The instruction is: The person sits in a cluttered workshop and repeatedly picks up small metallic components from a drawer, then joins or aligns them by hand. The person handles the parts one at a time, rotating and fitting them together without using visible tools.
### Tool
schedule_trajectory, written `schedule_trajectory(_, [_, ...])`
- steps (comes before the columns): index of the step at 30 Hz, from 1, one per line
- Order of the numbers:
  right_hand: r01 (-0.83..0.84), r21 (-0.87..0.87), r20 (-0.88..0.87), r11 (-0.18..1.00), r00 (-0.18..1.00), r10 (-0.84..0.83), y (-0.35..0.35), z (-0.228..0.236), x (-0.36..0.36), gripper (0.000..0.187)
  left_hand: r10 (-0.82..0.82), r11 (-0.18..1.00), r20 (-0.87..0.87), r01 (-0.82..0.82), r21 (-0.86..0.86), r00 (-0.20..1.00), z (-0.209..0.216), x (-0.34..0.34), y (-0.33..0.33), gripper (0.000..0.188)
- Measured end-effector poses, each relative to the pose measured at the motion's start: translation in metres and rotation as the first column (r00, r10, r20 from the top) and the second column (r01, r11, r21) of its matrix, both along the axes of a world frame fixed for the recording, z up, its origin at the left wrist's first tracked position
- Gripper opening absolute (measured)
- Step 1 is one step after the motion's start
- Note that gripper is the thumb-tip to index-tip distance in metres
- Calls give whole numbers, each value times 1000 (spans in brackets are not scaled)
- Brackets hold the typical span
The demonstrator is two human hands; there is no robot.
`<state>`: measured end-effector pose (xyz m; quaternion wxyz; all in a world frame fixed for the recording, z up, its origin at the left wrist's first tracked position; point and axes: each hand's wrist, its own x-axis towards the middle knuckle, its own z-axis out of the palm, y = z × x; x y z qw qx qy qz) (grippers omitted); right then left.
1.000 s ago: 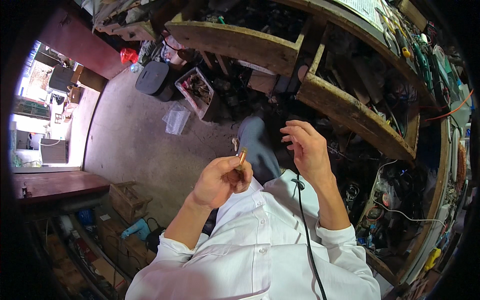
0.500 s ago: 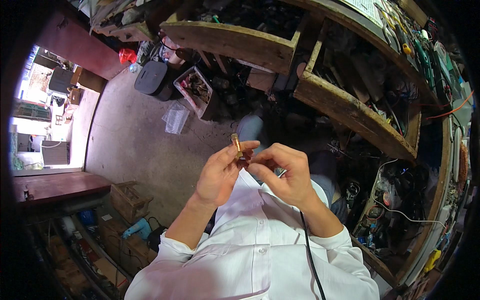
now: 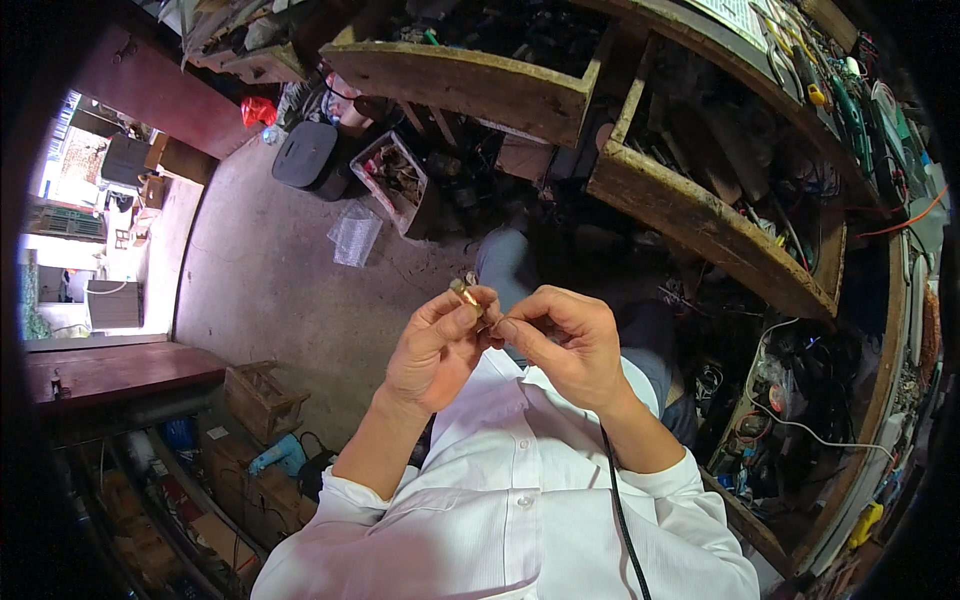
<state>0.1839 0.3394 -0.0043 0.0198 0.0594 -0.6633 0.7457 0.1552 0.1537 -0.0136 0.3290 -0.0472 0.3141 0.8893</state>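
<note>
My left hand [image 3: 436,345] holds a small brass-coloured cylindrical piece [image 3: 465,293] between thumb and fingers, above my lap. The piece is tilted, with a wider end at the top and a coppery middle; the fingers cover part of it. Close beside it on the right, my right hand [image 3: 565,345] is closed in a pinch, thumb against index finger. Its fingertips nearly meet the left fingers. Whatever lies in that pinch is too small to make out.
Two open wooden drawers [image 3: 715,228] [image 3: 470,88] jut out ahead. On the floor stand a dark bin [image 3: 305,155], a box of scraps [image 3: 395,190] and bubble wrap [image 3: 354,234]. A wooden stool [image 3: 262,400] is at left; a black cord [image 3: 618,500] hangs down my shirt.
The brass-coloured piece has tipped from nearly upright to leaning left, and my left fingers have curled in around it. My right hand stays pinched in about the same place.
</note>
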Motion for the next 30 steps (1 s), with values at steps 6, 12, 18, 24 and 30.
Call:
schedule_trajectory(6, [11,-191,75,982,997,3,7,8,3,7,-5,1000,-7,5,-15,1000,-3,0,-1,26])
schedule_trajectory(12, [109,-78,37,991,994,-106,3,2,4,2,30,997,-89,-36,-64,996,-4,3,2,31])
schedule_trajectory(18, [82,247,-147,966,988,-47,2,14,3,8,52,981,-195,-86,-172,979,-1,5,3,34])
schedule_trajectory(24, [46,209,-114,977,993,-23,0,9,5,9,34,965,-238,-95,-246,971,-5,7,-2,34])
schedule_trajectory(30, [-61,-186,138,981,986,88,1,7,8,9,15,964,-257,-82,-252,966,-2,6,-3,33])
